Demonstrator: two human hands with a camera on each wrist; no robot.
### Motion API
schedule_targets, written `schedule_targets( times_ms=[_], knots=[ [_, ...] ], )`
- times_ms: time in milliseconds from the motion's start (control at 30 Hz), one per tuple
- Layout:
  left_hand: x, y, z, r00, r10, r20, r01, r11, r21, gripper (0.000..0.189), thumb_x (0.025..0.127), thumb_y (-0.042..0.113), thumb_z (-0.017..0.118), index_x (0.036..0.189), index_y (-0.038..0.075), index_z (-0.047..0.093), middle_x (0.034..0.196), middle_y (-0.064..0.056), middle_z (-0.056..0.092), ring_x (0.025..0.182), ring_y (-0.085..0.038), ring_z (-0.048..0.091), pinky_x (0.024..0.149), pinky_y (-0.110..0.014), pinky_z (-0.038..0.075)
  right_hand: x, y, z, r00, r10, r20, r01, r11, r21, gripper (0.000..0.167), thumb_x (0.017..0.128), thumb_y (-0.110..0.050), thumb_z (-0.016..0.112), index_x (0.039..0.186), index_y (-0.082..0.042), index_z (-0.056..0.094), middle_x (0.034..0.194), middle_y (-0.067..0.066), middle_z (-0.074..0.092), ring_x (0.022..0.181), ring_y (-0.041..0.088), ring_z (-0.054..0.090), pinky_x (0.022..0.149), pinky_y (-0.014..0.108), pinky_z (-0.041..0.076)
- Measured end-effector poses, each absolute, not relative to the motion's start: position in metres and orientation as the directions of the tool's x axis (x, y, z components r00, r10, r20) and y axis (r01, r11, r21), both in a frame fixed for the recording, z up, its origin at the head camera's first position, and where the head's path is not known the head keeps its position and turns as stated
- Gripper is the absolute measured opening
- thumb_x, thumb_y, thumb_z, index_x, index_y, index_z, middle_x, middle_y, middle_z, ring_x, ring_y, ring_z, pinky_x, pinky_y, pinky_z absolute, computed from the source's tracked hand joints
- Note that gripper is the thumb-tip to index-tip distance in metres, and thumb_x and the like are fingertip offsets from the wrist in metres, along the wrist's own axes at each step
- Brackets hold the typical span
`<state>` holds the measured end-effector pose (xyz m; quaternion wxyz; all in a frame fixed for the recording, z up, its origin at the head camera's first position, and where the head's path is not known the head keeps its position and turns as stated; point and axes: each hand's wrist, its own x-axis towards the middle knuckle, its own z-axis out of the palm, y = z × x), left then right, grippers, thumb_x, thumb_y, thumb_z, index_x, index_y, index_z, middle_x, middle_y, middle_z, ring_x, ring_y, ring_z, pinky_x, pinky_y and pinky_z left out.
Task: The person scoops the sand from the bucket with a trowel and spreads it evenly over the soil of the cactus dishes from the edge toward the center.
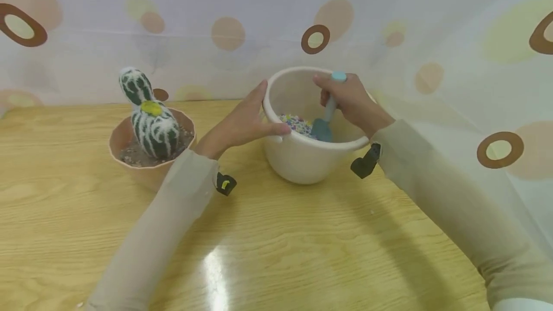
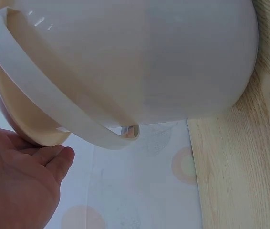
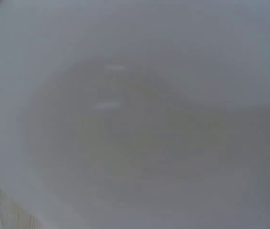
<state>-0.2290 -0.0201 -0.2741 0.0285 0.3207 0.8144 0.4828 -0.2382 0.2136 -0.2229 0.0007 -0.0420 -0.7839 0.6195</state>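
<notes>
Carefully now: spilled beads [image 1: 295, 124] look like my main risk.
My right hand [image 1: 353, 101] grips the scoop [image 1: 330, 108] inside the bucket [image 1: 302, 160], its blade [image 1: 321, 131] by the beads; my left hand [image 1: 244, 121] is spread wide against the left of the bucket's rim [image 1: 328, 146]. If I lever the scoop hard against the bucket, it could tip, since that spread hand merely braces it, I judge. A fast lift might fling beads over the rim. The right wrist view is blurred, so I can't tell how deep the blade sits.
</notes>
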Motion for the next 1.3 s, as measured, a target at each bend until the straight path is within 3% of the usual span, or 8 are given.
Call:
schedule_targets(
  times_ms=[267,500,667,733,867,1033,1167,1300],
  knots=[
    [-0.227,-0.013,-0.271,-0.794,0.558,0.242,0.498,0.366,0.786,0.103,0.073,0.040,0.079,0.149,0.008,0.019,0.147,-0.011,0.036,0.134,-0.021,0.036,0.115,-0.042,0.029,-0.235,0.225,-0.220,-0.982,0.190,0.012,0.053,0.332,-0.942,0.046,0.094,-0.026,0.060,0.049,-0.017,0.049,0.045,-0.008,0.048,0.057,0.010,0.048,0.080,0.026,0.037],
    [-0.223,-0.012,-0.270,-0.801,0.554,0.228,0.482,0.370,0.794,0.104,0.073,0.039,0.080,0.149,0.006,0.017,0.146,-0.012,0.036,0.132,-0.022,0.038,0.114,-0.042,0.031,-0.230,0.214,-0.226,-0.989,-0.034,-0.147,0.125,0.364,-0.923,0.046,0.095,-0.034,0.057,0.053,-0.015,0.048,0.057,-0.003,0.046,0.070,0.015,0.043,0.079,0.029,0.033],
    [-0.220,-0.016,-0.269,-0.813,0.545,0.206,0.463,0.388,0.797,0.105,0.073,0.041,0.079,0.150,0.006,0.016,0.146,-0.013,0.035,0.131,-0.024,0.039,0.113,-0.044,0.032,-0.220,0.192,-0.226,-0.992,-0.052,-0.118,0.094,0.337,-0.937,0.043,0.096,-0.029,0.057,0.056,-0.015,0.048,0.059,-0.003,0.044,0.069,0.016,0.041,0.075,0.028,0.031],
    [-0.220,-0.018,-0.270,-0.814,0.542,0.207,0.462,0.388,0.797,0.104,0.074,0.040,0.079,0.150,0.007,0.016,0.145,-0.013,0.035,0.131,-0.024,0.039,0.113,-0.043,0.032,-0.217,0.187,-0.223,-0.994,-0.030,-0.102,0.091,0.250,-0.964,0.042,0.096,-0.026,0.055,0.056,-0.014,0.049,0.057,-0.003,0.043,0.065,0.016,0.039,0.070,0.027,0.030],
    [-0.218,-0.021,-0.270,-0.804,0.549,0.227,0.480,0.374,0.793,0.103,0.074,0.037,0.080,0.149,0.006,0.017,0.143,-0.013,0.036,0.130,-0.024,0.039,0.113,-0.043,0.032,-0.213,0.185,-0.217,-0.991,0.004,-0.135,0.134,-0.081,-0.988,0.043,0.097,-0.021,0.054,0.056,-0.011,0.049,0.053,-0.002,0.043,0.058,0.014,0.038,0.063,0.024,0.035],
    [-0.213,-0.024,-0.266,-0.803,0.562,0.199,0.465,0.382,0.798,0.107,0.072,0.038,0.081,0.150,0.006,0.015,0.144,-0.015,0.034,0.131,-0.026,0.037,0.113,-0.044,0.031,-0.205,0.188,-0.208,-0.974,0.015,-0.225,0.195,-0.445,-0.874,0.042,0.098,-0.026,0.052,0.061,-0.009,0.041,0.053,0.000,0.040,0.055,0.013,0.036,0.067,0.028,0.032],
    [-0.209,-0.030,-0.260,-0.831,0.542,0.125,0.415,0.454,0.788,0.116,0.073,0.040,0.080,0.153,0.006,0.004,0.156,-0.015,0.017,0.142,-0.027,0.025,0.117,-0.046,0.024,-0.204,0.184,-0.206,-0.969,0.016,-0.247,0.197,-0.553,-0.809,0.046,0.098,-0.034,0.048,0.061,-0.010,0.037,0.052,-0.001,0.039,0.054,0.013,0.036,0.074,0.030,0.029],
    [-0.208,-0.035,-0.260,-0.820,0.554,0.145,0.432,0.431,0.793,0.117,0.072,0.046,0.080,0.153,0.007,0.006,0.155,-0.015,0.020,0.141,-0.026,0.026,0.116,-0.046,0.024,-0.205,0.183,-0.205,-0.961,0.023,-0.277,0.200,-0.635,-0.747,0.049,0.097,-0.039,0.049,0.060,-0.010,0.035,0.051,-0.001,0.039,0.054,0.013,0.037,0.077,0.031,0.029]
  ],
)
